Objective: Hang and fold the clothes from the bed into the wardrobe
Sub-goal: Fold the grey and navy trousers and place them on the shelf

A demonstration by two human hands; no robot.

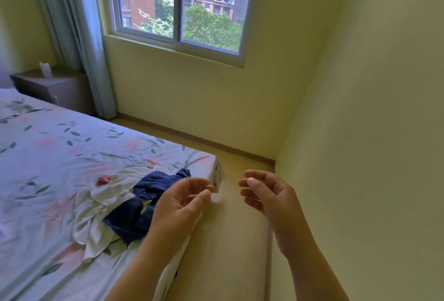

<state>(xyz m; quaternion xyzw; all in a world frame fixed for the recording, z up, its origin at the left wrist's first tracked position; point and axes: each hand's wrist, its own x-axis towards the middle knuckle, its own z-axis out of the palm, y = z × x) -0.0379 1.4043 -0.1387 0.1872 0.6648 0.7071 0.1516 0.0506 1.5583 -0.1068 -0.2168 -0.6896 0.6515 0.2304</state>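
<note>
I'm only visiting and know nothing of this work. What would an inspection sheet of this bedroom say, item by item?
Surface: bed with a floral sheet, wrinkled toward the near corner.
Job's things: navy garment crumpled over a white garment, both near the bed's corner; wardrobe not in view.
Clutter: small pink item on the sheet beside the white garment, too small to identify.
Grippers: left hand and right hand raised, fingers loosely curled, holding nothing.
Cables: nothing seen.
Surroundings: window, curtain, nightstand, wooden floor, plain walls.
</note>
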